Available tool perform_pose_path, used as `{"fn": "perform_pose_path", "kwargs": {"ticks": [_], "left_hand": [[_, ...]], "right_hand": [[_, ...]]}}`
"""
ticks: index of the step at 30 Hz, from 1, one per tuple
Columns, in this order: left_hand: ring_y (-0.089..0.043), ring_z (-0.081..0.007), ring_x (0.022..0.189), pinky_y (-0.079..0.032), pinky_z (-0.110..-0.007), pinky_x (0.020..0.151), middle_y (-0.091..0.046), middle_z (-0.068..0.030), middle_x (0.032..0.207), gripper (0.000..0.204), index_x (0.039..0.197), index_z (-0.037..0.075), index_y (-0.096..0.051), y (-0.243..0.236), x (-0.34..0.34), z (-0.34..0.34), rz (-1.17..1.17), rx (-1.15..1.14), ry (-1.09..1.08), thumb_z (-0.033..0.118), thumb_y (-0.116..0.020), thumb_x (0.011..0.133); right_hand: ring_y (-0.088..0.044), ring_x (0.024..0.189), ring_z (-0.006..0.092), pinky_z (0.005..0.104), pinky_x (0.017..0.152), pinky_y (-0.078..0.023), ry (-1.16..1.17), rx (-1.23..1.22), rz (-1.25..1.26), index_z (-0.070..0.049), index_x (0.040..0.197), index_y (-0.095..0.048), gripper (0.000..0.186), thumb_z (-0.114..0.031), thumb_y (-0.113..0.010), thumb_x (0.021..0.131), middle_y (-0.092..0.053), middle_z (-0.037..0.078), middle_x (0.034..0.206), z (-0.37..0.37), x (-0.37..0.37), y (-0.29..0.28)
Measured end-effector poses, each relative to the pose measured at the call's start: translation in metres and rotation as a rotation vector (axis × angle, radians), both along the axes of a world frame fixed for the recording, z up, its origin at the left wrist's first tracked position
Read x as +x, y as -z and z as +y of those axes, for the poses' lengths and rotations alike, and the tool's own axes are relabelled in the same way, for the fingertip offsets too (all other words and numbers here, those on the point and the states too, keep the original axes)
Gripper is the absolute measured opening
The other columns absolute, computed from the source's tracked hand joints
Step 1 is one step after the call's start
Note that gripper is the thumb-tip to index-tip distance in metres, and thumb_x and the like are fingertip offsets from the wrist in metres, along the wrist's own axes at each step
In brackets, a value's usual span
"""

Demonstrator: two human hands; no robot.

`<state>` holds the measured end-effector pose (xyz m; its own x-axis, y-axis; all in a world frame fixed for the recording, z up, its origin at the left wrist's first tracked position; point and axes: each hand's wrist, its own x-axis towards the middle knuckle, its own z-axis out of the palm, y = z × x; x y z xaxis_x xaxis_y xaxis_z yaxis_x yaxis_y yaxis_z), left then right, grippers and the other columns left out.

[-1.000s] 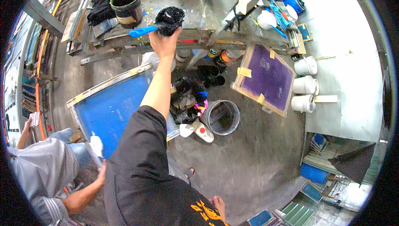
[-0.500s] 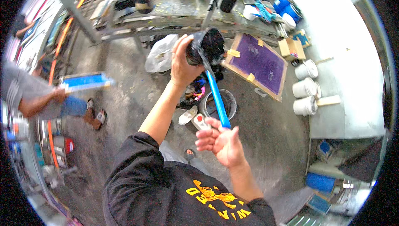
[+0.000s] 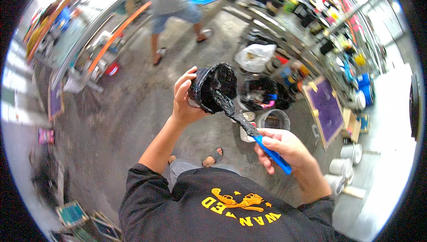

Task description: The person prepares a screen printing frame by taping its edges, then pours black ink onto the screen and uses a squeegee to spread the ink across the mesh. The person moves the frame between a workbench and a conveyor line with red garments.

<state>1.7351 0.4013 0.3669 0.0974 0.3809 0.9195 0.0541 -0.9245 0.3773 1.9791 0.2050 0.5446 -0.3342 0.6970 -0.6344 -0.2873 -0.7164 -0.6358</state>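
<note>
Black ink-coated tub held chest-high over the concrete floor, tipped with its mouth toward the person so the stick can reach in. Left hand wraps its side, fingers curled shut. Right hand grips the blue-handled stirrer; its black-smeared blade end sits inside the tub. Tub glossy, wet-looking. Clear bucket stands below.

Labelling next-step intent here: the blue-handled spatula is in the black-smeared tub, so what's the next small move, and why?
Probably a stirring or scraping turn of the blue-handled, black-coated spatula inside the round black-smeared tub. The right hand grips its handle, the blade already dips into the tub's mouth, and the left hand tilts the tub toward it.
</note>
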Motion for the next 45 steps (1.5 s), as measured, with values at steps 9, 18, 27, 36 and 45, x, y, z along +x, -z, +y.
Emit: {"fn": "perform_pose_path", "kwargs": {"ticks": [9,18,27,36,45], "left_hand": [[-0.054,-0.031,0.134,-0.05,-0.043,0.109,-0.049,-0.0155,0.142,0.133,0.162,0.013,-0.016,-0.027,-0.334,-0.144,-0.048,-0.475,-0.191,0.004,-0.097,0.057],[-0.055,-0.0316,0.139,-0.051,-0.047,0.113,-0.055,-0.0184,0.149,0.095,0.163,0.013,-0.024,-0.001,-0.559,-0.256,-1.096,-0.67,0.216,0.046,-0.078,0.092],[-0.062,-0.0261,0.13,-0.05,-0.047,0.111,-0.066,-0.0086,0.137,0.054,0.146,0.016,-0.053,0.025,-0.693,-0.272,-1.59,-0.548,-0.09,0.054,-0.038,0.112],[-0.065,-0.0199,0.113,-0.051,-0.039,0.104,-0.063,-0.0071,0.122,0.071,0.16,0.016,-0.032,0.05,-0.865,-0.203,-1.21,-0.514,-0.892,0.057,-0.052,0.107],[-0.061,-0.0278,0.13,-0.048,-0.048,0.112,-0.064,-0.0088,0.139,0.059,0.15,0.01,-0.05,0.045,-1.001,-0.117,-1.595,-0.462,-0.37,0.054,-0.041,0.111]], "right_hand": [[-0.064,0.056,0.0198,0.0364,0.053,-0.049,-1.105,0.712,-1.032,-0.001,0.102,-0.072,0.026,-0.026,-0.065,0.102,-0.069,0.008,0.07,0.113,-0.26,-0.114],[-0.07,0.084,0.024,0.041,0.067,-0.056,-1.365,2.421,-1.1,-0.01,0.105,-0.067,0.019,-0.018,-0.065,0.088,-0.065,0.005,0.086,0.11,-0.588,-0.12],[-0.067,0.074,0.0253,0.0399,0.063,-0.052,-1.465,2.537,-0.921,-0.012,0.128,-0.067,0.04,-0.012,-0.065,0.088,-0.058,0.007,0.081,0.144,-0.78,-0.054],[-0.057,0.052,0.0091,0.0299,0.045,-0.045,-1.86,0.711,-0.452,-0.006,0.123,-0.074,0.029,-0.022,-0.062,0.101,-0.063,0.002,0.067,0.259,-0.969,0.019],[-0.071,0.068,0.0215,0.0358,0.061,-0.057,-1.31,2.81,-0.647,-0.009,0.102,-0.071,0.018,-0.023,-0.064,0.093,-0.069,0.005,0.076,0.312,-1.096,0.002]]}}
